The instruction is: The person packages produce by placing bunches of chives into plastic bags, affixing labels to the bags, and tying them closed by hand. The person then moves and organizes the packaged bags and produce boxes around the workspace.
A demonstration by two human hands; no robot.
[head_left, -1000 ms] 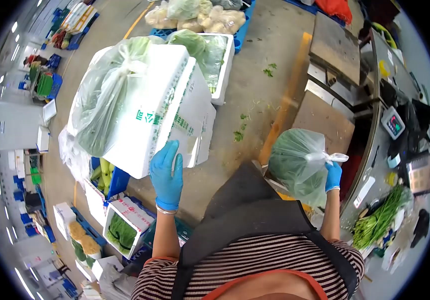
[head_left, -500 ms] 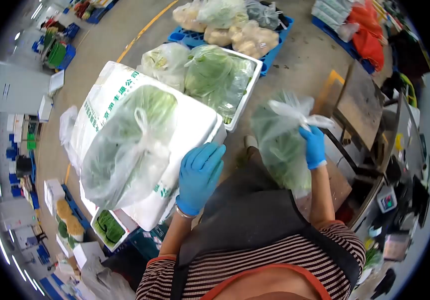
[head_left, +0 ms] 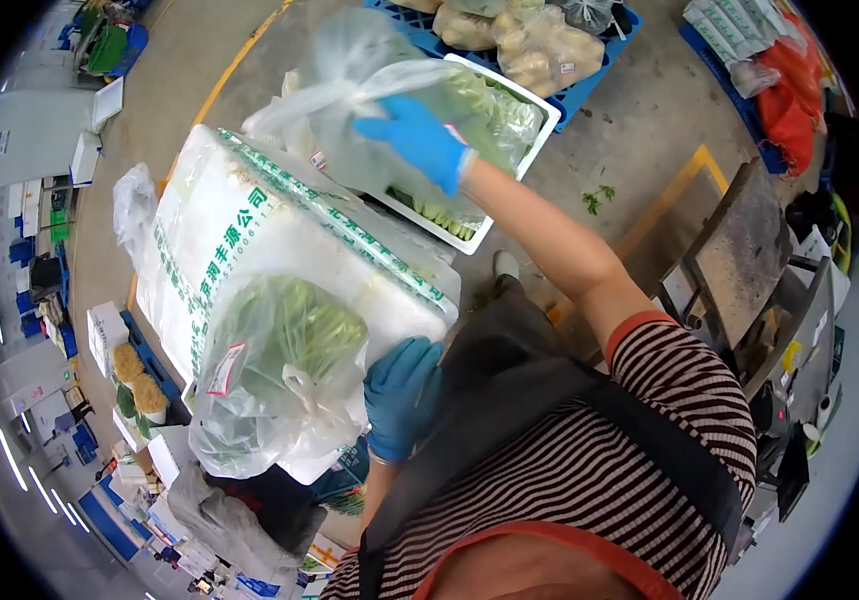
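Observation:
My left hand [head_left: 402, 398], in a blue glove, rests on the near right edge of a white foam box [head_left: 220, 215] with green lettering, its fingers apart. On that box lies a tied clear bag of greens [head_left: 285, 350] with a label. My right hand [head_left: 413, 140], also gloved, is stretched out at the knot of a clear plastic bag [head_left: 355, 60], above an open foam box [head_left: 550, 115] of bagged green vegetables. Whether its curled fingers grip the knot is hard to see.
Bags of pale produce [head_left: 540, 50] sit on a blue pallet [head_left: 625, 20] at the top. A dark-topped bench [head_left: 740, 260] stands at right, with red sacks [head_left: 790, 100] behind. Lower left are foam boxes [head_left: 107, 335] and a grey plastic sheet [head_left: 220, 515].
My right hand has swung from the right side, with the bag, over to the open foam box. The bag of greens on the closed box sits lower in view; my left hand stays at the box edge.

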